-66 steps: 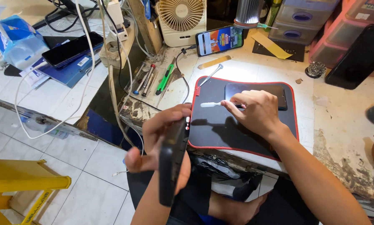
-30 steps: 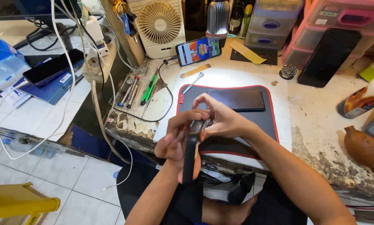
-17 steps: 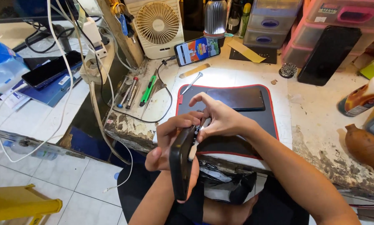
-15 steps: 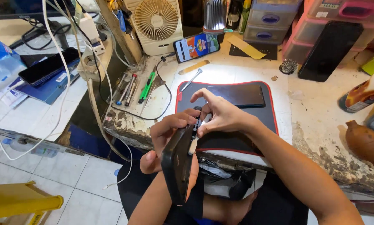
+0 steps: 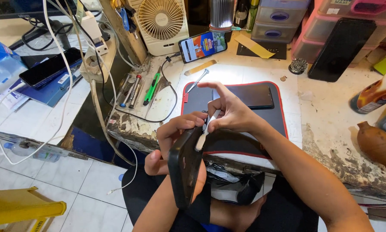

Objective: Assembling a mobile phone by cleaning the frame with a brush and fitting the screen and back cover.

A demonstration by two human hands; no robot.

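Black phone [image 5: 185, 169] stands on end in front of the mat [image 5: 193, 99], gripped by your left hand [image 5: 176, 133]. Your right hand [image 5: 231, 112] pinches a white tool [image 5: 206, 130], its tip touching the phone's upper right edge.

White tool [image 5: 206, 129] off the mat, now against the upright phone's [image 5: 185, 166] top edge.

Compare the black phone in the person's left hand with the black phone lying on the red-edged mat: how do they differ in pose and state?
The held phone stands on edge off the bench, gripped by the left hand; the phone on the mat lies flat and untouched. The right hand presses a white tool against the held phone's edge; nothing works on the mat phone. Both are dark, slim slabs.
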